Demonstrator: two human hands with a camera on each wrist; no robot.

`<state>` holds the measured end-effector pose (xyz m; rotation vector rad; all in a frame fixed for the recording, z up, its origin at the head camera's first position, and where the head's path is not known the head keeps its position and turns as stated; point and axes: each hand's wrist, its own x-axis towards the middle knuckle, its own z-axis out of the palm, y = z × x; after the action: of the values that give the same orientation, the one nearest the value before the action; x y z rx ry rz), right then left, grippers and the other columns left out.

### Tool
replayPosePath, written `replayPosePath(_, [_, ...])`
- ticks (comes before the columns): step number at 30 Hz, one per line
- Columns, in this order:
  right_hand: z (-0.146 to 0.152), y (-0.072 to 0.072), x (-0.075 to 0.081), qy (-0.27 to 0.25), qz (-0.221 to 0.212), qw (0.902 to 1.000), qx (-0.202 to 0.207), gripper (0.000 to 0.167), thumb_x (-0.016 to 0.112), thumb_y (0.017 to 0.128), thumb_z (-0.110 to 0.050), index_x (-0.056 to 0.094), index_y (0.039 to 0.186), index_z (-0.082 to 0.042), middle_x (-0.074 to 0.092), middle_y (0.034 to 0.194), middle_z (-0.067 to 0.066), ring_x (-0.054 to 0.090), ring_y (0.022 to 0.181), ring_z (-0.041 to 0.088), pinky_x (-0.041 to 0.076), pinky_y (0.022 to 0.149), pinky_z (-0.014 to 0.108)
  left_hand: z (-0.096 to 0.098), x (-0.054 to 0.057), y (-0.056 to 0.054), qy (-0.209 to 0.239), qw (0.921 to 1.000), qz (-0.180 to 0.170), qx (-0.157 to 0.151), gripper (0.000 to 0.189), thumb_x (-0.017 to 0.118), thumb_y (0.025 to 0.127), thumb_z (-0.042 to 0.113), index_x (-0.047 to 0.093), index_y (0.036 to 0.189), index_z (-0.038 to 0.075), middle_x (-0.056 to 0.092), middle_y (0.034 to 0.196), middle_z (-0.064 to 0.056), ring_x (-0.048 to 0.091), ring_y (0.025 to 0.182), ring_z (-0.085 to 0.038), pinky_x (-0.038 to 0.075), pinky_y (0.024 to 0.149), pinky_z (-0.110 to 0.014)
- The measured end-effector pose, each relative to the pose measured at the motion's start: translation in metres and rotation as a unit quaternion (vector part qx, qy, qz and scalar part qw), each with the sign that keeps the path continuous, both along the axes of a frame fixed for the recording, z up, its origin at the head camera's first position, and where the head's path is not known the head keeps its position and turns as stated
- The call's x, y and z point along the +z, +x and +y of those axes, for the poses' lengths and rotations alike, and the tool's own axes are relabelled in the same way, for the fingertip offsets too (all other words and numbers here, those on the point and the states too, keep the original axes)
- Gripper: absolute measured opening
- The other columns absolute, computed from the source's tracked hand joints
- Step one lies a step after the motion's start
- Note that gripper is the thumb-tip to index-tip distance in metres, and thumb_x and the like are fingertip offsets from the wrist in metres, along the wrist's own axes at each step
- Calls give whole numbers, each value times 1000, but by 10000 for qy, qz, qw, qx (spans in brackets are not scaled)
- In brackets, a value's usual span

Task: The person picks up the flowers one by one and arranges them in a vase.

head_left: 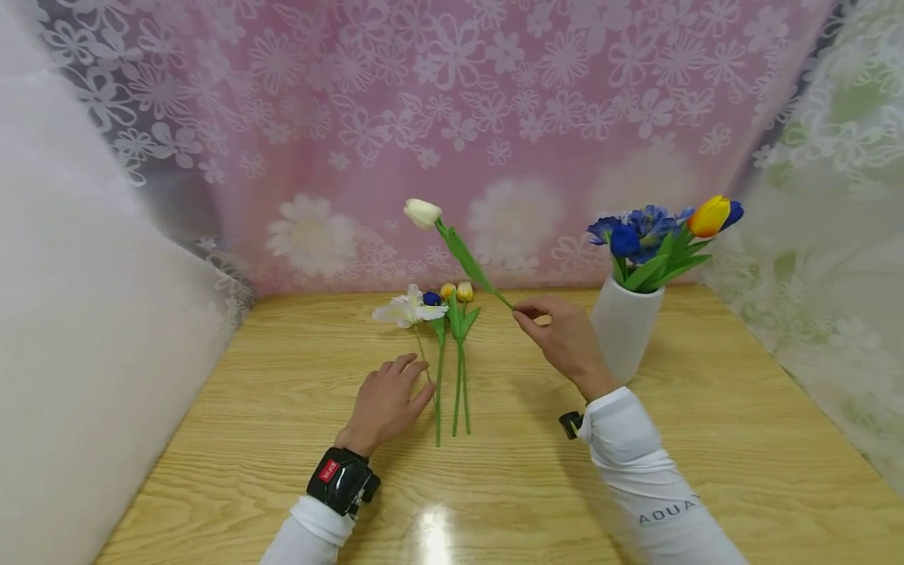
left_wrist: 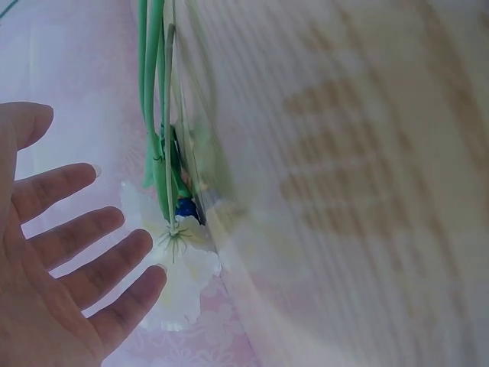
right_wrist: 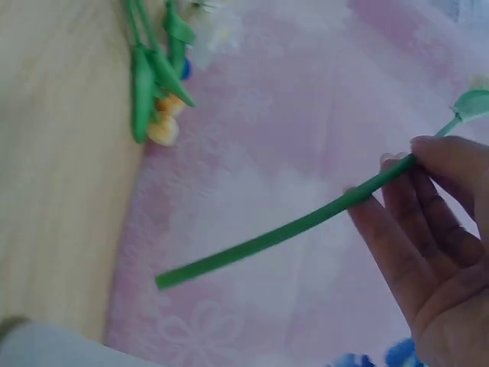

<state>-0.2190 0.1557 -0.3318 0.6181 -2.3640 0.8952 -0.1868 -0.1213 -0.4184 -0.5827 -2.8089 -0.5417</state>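
Observation:
Between thumb and fingertips my right hand [head_left: 565, 341] pinches the green stem [right_wrist: 283, 233] of a white tulip [head_left: 423, 213], raised above the table with its bloom tilted up to the left. My left hand [head_left: 387, 400] hovers near the stems on the table, fingers spread and holding nothing in the left wrist view. Beside it lie a large white flower [head_left: 410, 308], a blue flower [head_left: 432, 299] and two yellow-white tulips [head_left: 464, 292]. Right of my right hand stands a white vase [head_left: 627, 326] with blue flowers [head_left: 646, 231] and an orange-yellow tulip [head_left: 709, 216] in it.
The wooden table [head_left: 282, 408] ends at a pink floral curtain [head_left: 424, 118] behind. A white wall-like surface [head_left: 63, 314] borders the left side, and a pale patterned curtain [head_left: 833, 298] the right. The vase stands close to my right forearm.

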Motion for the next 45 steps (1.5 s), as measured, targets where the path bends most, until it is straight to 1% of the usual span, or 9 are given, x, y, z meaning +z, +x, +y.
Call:
replayPosePath(8, [12,2,27,-82,1038,9945,-67,14,72,85,-5,72,98,-1,70,91,11,66,79,22,56,65,38,2,2,-3,32,10000,-18,-9,44,50,97,43,61,128,13,51,136,-13,51,118,-35,43,91,-53])
replayPosePath(16, [26,4,53,-41,1993,9798,-162,15,70,85,1,70,100,4,68,92,17,66,75,26,56,62,40,4,2,-6,77,10000,-7,-61,42,53,97,41,62,127,13,51,135,-12,52,117,-35,44,90,-52])
replayPosePath(20, [33,6,67,85,2266,9736,-264,15,68,86,-2,70,100,5,67,93,17,65,77,24,55,63,38,5,4,-9,74,9999,57,-82,42,53,97,40,62,127,12,51,135,-13,52,117,-34,44,90,-53])
replayPosePath(22, [36,7,73,-49,2294,9728,-318,15,69,86,-2,70,100,5,67,94,17,65,80,25,55,66,37,5,4,-10,52,9999,124,-97,42,53,97,41,62,127,12,51,135,-12,52,117,-34,44,90,-53])
replayPosePath(25, [42,8,77,-228,2273,9727,-399,15,69,86,-2,70,99,6,67,95,17,65,84,26,54,74,25,5,5,-11,54,9997,194,-138,42,54,97,40,62,127,12,51,135,-12,52,117,-34,44,90,-53])
replayPosePath(29, [49,9,76,-394,2171,9740,-515,15,67,87,-3,70,98,6,66,96,18,65,84,26,44,78,8,5,4,-9,67,9996,207,-164,42,54,97,40,62,126,12,52,134,-13,53,116,-35,44,89,-53])
replayPosePath(34, [56,9,74,-821,2057,9729,-670,14,68,87,-3,71,97,6,67,96,16,65,84,24,44,77,7,6,4,-9,87,9996,190,-172,41,54,96,40,63,126,12,52,134,-14,53,116,-35,44,89,-53])
replayPosePath(40, [62,14,79,-1095,2120,9675,-836,15,68,87,-4,72,98,5,68,96,14,65,86,23,45,76,7,8,3,-9,35,9997,145,-197,43,53,97,42,62,126,11,51,135,-14,53,116,-35,45,90,-53])
replayPosePath(45, [65,14,82,-1170,2089,9670,-868,16,68,87,-5,72,98,6,68,97,14,65,88,23,45,76,8,10,3,-9,54,9997,141,-178,43,53,97,42,62,126,11,51,135,-13,53,116,-35,44,89,-53])
